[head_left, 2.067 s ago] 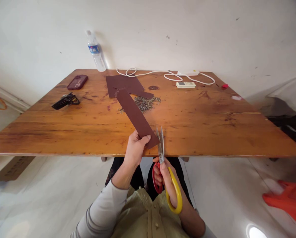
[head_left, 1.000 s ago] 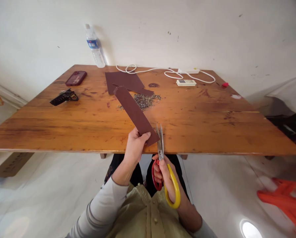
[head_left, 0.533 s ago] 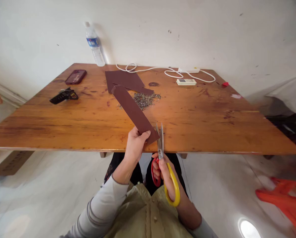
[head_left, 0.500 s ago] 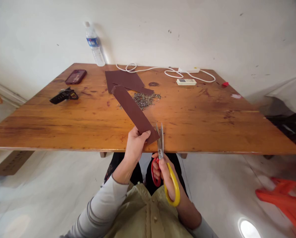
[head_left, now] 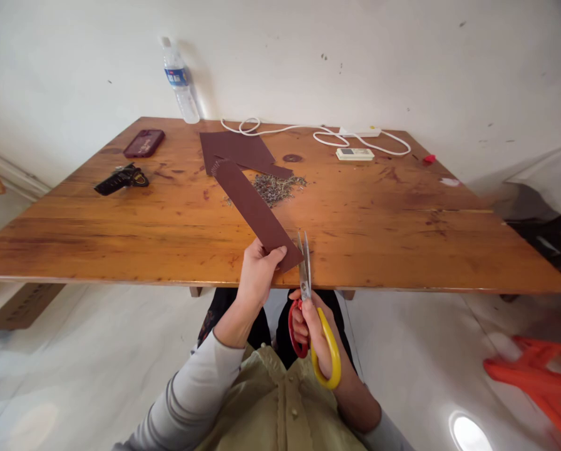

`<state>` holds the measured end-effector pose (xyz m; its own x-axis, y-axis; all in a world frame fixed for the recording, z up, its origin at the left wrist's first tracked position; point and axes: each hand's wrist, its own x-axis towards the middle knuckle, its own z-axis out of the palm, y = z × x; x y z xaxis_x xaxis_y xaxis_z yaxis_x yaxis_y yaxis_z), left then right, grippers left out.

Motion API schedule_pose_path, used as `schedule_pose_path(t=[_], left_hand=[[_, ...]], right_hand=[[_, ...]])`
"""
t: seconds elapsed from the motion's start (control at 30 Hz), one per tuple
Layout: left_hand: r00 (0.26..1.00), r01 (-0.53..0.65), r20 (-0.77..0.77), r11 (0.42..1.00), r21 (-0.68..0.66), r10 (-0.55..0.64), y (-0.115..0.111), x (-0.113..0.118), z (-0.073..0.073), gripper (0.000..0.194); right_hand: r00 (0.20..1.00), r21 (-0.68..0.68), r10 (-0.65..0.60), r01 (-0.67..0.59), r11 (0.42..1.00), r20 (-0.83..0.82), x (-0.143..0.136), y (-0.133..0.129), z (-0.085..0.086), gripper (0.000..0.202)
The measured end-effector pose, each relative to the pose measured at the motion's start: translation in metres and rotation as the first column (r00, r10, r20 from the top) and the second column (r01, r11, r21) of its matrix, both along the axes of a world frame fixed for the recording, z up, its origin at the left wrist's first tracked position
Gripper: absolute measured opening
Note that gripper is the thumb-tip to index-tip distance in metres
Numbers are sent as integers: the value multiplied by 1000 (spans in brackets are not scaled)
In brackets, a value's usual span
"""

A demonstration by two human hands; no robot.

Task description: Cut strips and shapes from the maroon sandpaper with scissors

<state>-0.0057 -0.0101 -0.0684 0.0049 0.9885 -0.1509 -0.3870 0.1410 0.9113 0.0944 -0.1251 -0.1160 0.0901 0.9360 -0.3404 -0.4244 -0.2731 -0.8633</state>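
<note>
A wooden surface [head_left: 402, 238] stands against a white wall. At its far edge a plastic water bottle [head_left: 180, 84] stands upright. Near the far left corner lies a dark red phone [head_left: 144, 143], and nearer, a black tool [head_left: 118, 180]. A flat brown sheet [head_left: 236, 150] lies near the far middle, with a heap of small clippings [head_left: 278, 185] just beside it. A white cable [head_left: 308, 134] loops along the back to a power strip [head_left: 359, 132]; a small white remote [head_left: 354, 154] lies just in front. A red scrap [head_left: 428, 159] sits far right. On the floor, right, lies something orange [head_left: 538, 376].
</note>
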Motion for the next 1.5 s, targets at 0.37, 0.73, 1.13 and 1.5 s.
schedule_pose_path(t=[0.37,0.73,1.13,1.5], left_hand=[[1000,16,18,1000,-25,-15,3,-1,1,19],[999,-36,17,998,-49,37,2,3,4,20],[1000,7,-5,999,-32,-7,0,2,4,15],[1000,18,17,999,-32,-17,0,2,4,19]], right_hand=[[992,132,20,-36,991,121,9,-2,-7,61],[989,118,38,-55,991,141,11,-3,-7,64],[996,58,16,-21,998,86,2,-2,6,65],[1000,31,-14,15,999,-6,-5,-1,8,59]])
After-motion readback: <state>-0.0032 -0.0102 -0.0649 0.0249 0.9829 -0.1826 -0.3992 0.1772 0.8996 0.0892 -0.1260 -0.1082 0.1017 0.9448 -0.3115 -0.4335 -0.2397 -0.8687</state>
